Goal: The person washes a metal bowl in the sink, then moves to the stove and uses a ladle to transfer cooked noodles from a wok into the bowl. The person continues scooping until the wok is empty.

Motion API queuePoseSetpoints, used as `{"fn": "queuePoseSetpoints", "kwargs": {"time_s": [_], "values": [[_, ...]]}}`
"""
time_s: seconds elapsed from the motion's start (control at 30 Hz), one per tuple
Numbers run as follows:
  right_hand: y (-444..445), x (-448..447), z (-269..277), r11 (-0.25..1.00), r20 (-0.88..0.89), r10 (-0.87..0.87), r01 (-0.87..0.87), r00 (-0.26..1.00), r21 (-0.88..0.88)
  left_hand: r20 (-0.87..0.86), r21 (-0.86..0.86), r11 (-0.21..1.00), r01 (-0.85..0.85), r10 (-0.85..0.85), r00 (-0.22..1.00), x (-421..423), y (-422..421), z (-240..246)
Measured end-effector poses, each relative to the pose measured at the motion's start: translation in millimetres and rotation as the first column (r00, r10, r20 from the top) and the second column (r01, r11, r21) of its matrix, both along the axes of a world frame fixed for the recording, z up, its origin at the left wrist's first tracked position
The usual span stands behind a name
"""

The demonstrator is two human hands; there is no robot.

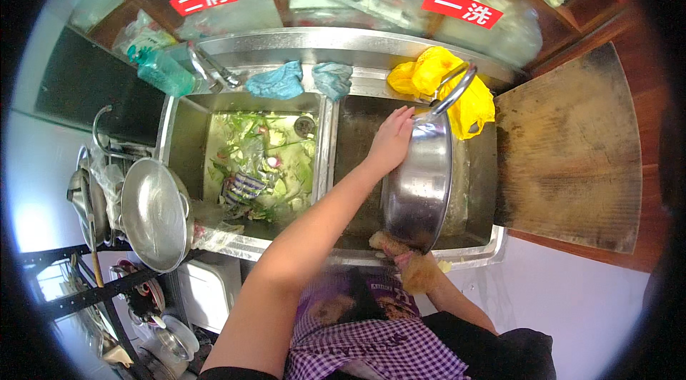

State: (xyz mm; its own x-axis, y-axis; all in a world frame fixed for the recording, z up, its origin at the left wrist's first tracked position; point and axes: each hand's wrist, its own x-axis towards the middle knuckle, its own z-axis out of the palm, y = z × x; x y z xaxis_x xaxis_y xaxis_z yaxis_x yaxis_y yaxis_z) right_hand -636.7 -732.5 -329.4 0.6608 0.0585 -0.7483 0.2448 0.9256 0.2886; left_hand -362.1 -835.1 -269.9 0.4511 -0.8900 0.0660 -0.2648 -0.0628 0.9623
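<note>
A stainless steel basin [420, 182] is tipped on its side over the right sink compartment [356, 123]. My left hand [391, 141] holds it at the far end, near the chrome faucet [455, 89], with fingers together against the metal. At the near end, a tan, loofah-like scrubber [419, 273] with a pink band touches or lies close to the basin's lower edge. My right hand [433, 268] is at this scrubber and appears to grip it; its fingers are mostly hidden. The basin's inside faces away from view.
Vegetable scraps [276, 139] lie in water in the left compartment. Blue cloths [276, 81], a yellow plastic bag [437, 72] and a green pump bottle [163, 72] line the back ledge. A wooden board [571, 149] stands right; a metal wok [153, 214] sits left.
</note>
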Motion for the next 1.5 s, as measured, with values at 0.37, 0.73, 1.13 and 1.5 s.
{"fn": "queuePoseSetpoints", "kwargs": {"time_s": [0.37,0.73,1.13,1.5], "values": [[-3.1,2.3,-1.2,0.998,0.078,0.045,-0.048,0.996,0.036,-0.606,0.224,0.966,0.129,0.034,0.795,7.3,-64.6,-2.6],[-13.6,6.4,-9.7,0.782,0.300,-0.331,0.082,0.895,0.617,0.092,0.561,0.825,0.064,-0.139,0.986,19.7,91.8,16.4],[25.6,18.2,13.9,0.930,-0.032,0.339,-0.340,0.940,-0.141,-0.406,0.363,0.929,0.070,0.090,0.909,-40.6,166.9,52.7],[-11.8,44.3,14.1,0.757,-0.338,0.259,-0.408,0.905,-0.511,-0.450,0.535,0.778,-0.330,0.593,0.668,-33.2,203.3,66.6]]}}
